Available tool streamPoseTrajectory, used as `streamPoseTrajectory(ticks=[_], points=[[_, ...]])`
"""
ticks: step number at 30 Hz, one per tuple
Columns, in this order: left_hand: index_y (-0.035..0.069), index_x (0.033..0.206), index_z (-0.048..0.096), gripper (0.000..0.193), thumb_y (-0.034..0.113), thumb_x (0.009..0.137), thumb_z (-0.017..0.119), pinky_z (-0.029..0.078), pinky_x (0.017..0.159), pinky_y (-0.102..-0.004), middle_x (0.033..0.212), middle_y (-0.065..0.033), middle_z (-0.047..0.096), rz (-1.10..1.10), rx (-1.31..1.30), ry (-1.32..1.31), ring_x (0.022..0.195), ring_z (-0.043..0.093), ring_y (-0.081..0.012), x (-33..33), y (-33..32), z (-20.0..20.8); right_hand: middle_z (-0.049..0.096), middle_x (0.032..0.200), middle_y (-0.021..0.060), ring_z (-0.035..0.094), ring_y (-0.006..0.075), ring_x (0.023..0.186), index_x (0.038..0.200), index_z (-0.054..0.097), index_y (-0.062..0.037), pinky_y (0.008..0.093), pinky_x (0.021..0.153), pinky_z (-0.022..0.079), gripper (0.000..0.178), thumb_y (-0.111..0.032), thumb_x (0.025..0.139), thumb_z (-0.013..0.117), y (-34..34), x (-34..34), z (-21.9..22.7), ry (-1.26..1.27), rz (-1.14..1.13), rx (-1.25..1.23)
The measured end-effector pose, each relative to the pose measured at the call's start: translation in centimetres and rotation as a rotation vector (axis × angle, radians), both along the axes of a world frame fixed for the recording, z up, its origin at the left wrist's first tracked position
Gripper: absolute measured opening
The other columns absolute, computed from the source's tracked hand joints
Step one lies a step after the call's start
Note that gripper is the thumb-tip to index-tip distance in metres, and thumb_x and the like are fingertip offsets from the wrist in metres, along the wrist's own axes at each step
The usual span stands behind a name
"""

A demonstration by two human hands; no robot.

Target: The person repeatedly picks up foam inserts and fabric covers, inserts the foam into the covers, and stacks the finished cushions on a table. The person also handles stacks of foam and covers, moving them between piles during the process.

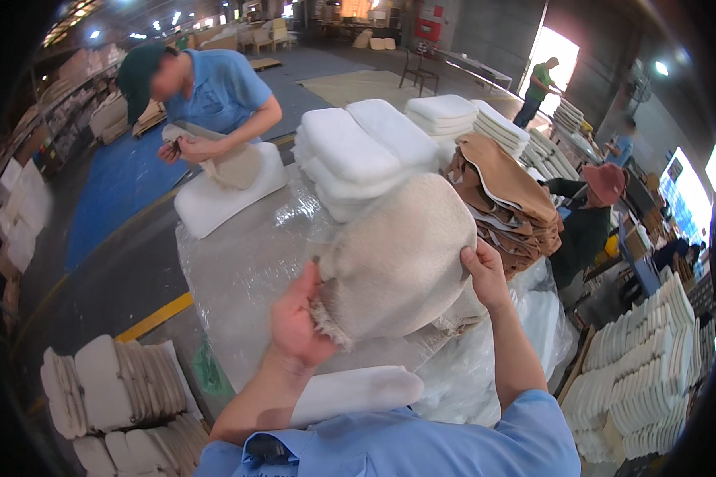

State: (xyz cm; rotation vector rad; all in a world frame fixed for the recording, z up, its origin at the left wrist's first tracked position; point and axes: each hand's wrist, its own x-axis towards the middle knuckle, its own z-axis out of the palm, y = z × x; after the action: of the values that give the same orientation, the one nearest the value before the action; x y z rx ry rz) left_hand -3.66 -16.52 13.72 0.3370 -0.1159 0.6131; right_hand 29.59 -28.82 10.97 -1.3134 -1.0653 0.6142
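Observation:
Between both hands I hold up a rounded beige fabric cushion, tilted above the table, with a frayed edge at its lower left. My left hand grips that frayed edge, its fingers partly hidden behind the fabric. At the opposite side, my right hand pinches the rim with the thumb on top. A white foam pad lies close in front of my body. Folded beige fabric shows on the table under the cushion's right side.
Stacked white foam pads and a pile of brown covers stand beyond the cushion on the plastic-covered table. Across at left, a co-worker handles beige fabric over a white pad. Cushion stacks and pale pads flank me.

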Motion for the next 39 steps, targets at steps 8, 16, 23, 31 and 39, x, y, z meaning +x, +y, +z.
streamPoseTrajectory(ticks=[8,16,23,31,39], points=[[0.0,0.147,0.055,0.054,0.034,0.106,0.062,0.043,0.12,-0.0518,0.148,-0.0177,0.061,-0.047,0.036,0.075,0.138,0.058,-0.0337,-0.2,-1.7,-1.1,0.074,0.111,-0.0014,0.064,0.0073,0.098,0.127,0.07,-0.0028,0.0264,0.091,0.049,0.027,-0.022,0.107,0.068,1.0,-1.7,-4.7,0.224,0.128,-0.016],[-0.004,0.144,0.056,0.049,0.026,0.106,0.063,0.051,0.111,-0.0421,0.14,-0.0147,0.066,0.068,0.117,0.256,0.127,0.065,-0.027,-0.4,-1.1,-1.7,0.071,0.102,-0.0033,0.06,0.0054,0.096,0.115,0.07,-0.0048,0.0263,0.093,0.047,0.02,-0.023,0.108,0.067,0.0,-2.9,-5.6,0.279,0.105,0.022],[-0.004,0.145,0.057,0.049,0.026,0.107,0.056,0.046,0.117,-0.0503,0.143,-0.0181,0.064,0.086,0.033,0.297,0.133,0.061,-0.0327,-2.4,-1.3,-3.7,0.065,0.09,-0.0039,0.056,0.0041,0.08,0.107,0.069,-0.0025,0.0227,0.073,0.047,0.013,-0.015,0.107,0.067,-5.2,-3.5,4.5,-0.154,-0.02,-0.013],[0.003,0.144,0.059,0.047,0.032,0.107,0.058,0.05,0.109,-0.0487,0.139,-0.0127,0.066,-0.235,0.066,0.337,0.129,0.063,-0.0294,-7.8,-6.7,-10.6,0.073,0.101,0.0051,0.066,0.0079,0.091,0.131,0.067,-0.0025,0.0277,0.075,0.055,0.034,-0.028,0.11,0.06,-3.3,-9.6,17.7,-0.082,1.094,-0.892],[0.001,0.145,0.057,0.044,0.029,0.111,0.052,0.054,0.104,-0.0368,0.134,-0.0112,0.068,0.073,0.155,0.845,0.122,0.067,-0.023,-10.9,-7.8,-10.7,0.067,0.128,0.0084,0.065,0.013,0.114,0.141,0.06,-0.0049,0.0309,0.098,0.053,0.043,-0.033,0.109,0.063,5.2,-27.4,-9.1,0.597,0.414,-0.48]])
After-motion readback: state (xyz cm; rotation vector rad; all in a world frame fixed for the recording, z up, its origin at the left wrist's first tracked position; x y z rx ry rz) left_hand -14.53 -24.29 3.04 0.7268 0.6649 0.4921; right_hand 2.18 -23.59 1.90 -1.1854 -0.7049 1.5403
